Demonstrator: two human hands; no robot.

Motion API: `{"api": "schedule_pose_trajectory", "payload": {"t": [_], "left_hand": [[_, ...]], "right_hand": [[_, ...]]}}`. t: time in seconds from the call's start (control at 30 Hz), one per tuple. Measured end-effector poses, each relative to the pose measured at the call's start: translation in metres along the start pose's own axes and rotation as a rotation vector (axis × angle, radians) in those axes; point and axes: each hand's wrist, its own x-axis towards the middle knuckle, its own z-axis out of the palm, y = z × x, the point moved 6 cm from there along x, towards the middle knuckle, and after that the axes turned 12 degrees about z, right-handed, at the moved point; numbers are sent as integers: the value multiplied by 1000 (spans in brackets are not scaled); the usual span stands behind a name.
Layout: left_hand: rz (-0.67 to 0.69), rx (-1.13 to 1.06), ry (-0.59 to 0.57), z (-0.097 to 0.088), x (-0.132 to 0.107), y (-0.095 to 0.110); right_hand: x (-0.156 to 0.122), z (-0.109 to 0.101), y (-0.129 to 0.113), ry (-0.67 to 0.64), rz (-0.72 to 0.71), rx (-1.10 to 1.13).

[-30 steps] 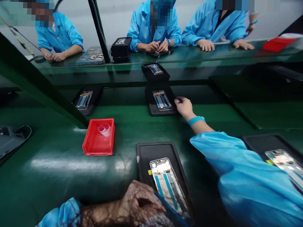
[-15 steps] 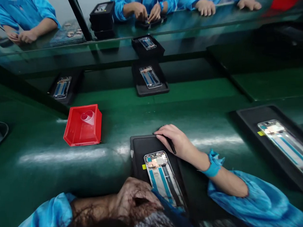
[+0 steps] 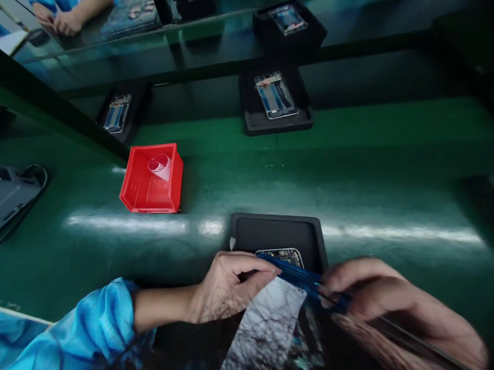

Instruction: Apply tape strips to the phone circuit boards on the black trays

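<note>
My left hand (image 3: 235, 287) pinches the upper edge of a pale sheet (image 3: 266, 326), which hangs over the lower part of the phone. Between my two hands runs a shiny blue strip (image 3: 298, 274); whether it belongs to the sheet I cannot tell. The fingers of my right hand (image 3: 384, 303) are closed on the strip's right end, and a thin dark tool (image 3: 423, 342) lies across that palm. Beneath both hands, an opened phone (image 3: 291, 255) rests in a black tray (image 3: 278, 229). Only its top end with circuit parts shows plainly.
A red bin (image 3: 151, 195) with a rolled white mesh piece stands left of the tray. Further back, another black tray (image 3: 279, 127) holds an opened phone, with more trays behind and left. A green post (image 3: 63, 103) slants at left. A co-worker's hands (image 3: 66, 23) rest far left.
My right hand has left the tray's far edge and come nearer, onto the blue strip. My left hand has risen with the sheet over the phone. The view has turned left and downward.
</note>
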Motion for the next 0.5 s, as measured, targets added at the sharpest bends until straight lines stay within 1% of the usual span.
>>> {"api": "schedule_pose_trajectory", "payload": {"t": [0.07, 0.17, 0.33, 0.5], "left_hand": [[-1, 10, -15, 0, 1, 1], [8, 21, -50, -1, 2, 4], [38, 22, -116, -1, 2, 4], [55, 9, -156, 1, 0, 0]], "right_hand": [[6, 11, -9, -60, -1, 57], [15, 18, -18, -94, -57, 49], [15, 24, -14, -113, -85, 85], [13, 27, -8, -126, -56, 79]]}}
